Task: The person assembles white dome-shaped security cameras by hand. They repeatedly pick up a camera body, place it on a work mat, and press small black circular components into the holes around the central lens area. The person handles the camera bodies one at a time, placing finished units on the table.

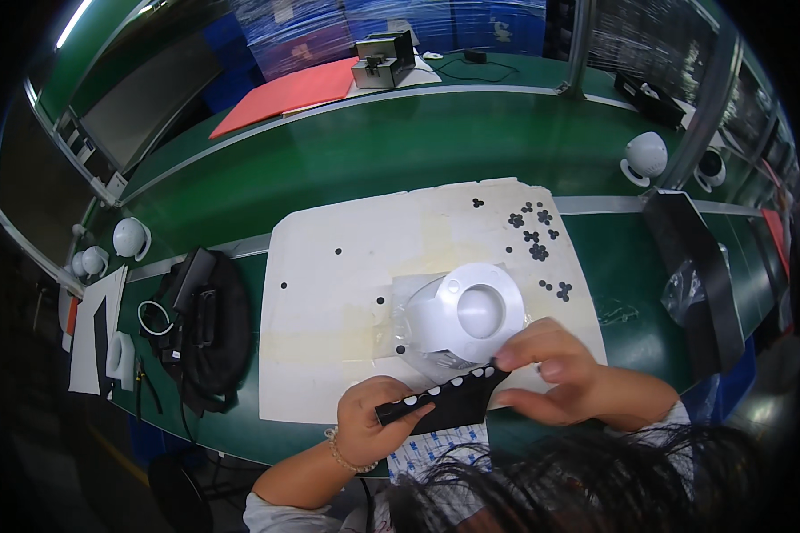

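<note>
My left hand [371,419] grips a black sheet [458,404] by its left end. Along the sheet's folded upper edge runs a row of white round spots. My right hand [560,373] is at the sheet's other end, its index fingertip touching the upper corner. The right thumb stretches out below, apart from that fingertip. Just beyond the sheet lies a white plastic part [484,311] with a round ring and a curved body, resting on clear film. Small black round pads [539,252] are scattered on the pale board [329,355], mostly clustered at its far right.
A black bag [213,329] with cables lies to the left, with pliers [148,386] nearby. White rounded devices [132,238] stand at both sides. A long black box [693,266] with a plastic bag is on the right. Patterned paper [440,449] sits under the sheet.
</note>
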Demonstrator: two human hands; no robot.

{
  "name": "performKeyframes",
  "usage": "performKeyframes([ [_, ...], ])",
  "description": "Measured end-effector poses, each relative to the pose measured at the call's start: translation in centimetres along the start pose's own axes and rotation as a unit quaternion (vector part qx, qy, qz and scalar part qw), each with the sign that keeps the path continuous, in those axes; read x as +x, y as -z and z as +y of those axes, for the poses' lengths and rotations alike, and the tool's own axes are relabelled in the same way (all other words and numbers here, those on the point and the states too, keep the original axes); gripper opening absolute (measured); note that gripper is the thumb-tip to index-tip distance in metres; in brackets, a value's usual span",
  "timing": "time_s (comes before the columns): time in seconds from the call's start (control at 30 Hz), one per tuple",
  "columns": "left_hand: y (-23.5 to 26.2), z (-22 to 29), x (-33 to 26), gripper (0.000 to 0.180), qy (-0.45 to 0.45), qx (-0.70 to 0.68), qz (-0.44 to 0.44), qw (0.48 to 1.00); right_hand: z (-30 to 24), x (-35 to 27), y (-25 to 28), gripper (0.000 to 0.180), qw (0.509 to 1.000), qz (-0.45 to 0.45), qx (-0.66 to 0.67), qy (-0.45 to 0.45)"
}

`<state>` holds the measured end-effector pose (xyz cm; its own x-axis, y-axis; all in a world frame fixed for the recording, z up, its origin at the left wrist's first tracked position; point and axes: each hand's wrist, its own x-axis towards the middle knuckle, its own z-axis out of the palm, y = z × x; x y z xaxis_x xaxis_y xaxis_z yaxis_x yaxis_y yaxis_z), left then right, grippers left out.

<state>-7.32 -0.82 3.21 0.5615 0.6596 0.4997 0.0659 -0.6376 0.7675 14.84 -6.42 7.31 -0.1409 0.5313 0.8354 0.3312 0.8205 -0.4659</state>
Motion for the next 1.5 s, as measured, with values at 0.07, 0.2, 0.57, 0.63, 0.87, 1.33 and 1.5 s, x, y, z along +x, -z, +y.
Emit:
performKeyframes([
  [0.07,-0.1,0.1,0.2,0.025,-0.006,-0.001,-0.010,1.000,0.4,-0.1,-0.9,0.037,0.999,-0.035,-0.029,0.012],
  [0.2,0.0,0.0,0.0,0.025,-0.005,-0.004,-0.020,1.000,-0.6,1.3,0.4,0.036,0.956,-0.247,0.032,-0.156],
  [0.57,-0.4,0.1,1.9,0.024,-0.117,0.093,-0.005,0.989,1.6,0.0,1.9,0.045,0.991,-0.070,0.037,-0.108],
  [0.63,-0.4,-0.1,3.0,0.024,-0.146,0.109,-0.063,0.981,2.6,1.6,2.1,0.055,0.976,0.005,0.109,-0.190],
  [0.87,-0.3,-0.4,1.8,0.022,-0.141,0.158,-0.098,0.972,4.4,2.2,2.6,0.064,0.937,0.003,0.184,-0.298],
  [1.33,-0.8,-0.7,1.1,0.029,-0.145,0.167,-0.065,0.973,3.8,1.9,2.3,0.059,0.974,-0.057,-0.033,-0.218],
  [1.5,-0.6,-0.1,1.5,0.032,-0.128,0.157,-0.081,0.976,3.0,1.5,2.4,0.049,0.958,-0.087,-0.272,-0.036],
])
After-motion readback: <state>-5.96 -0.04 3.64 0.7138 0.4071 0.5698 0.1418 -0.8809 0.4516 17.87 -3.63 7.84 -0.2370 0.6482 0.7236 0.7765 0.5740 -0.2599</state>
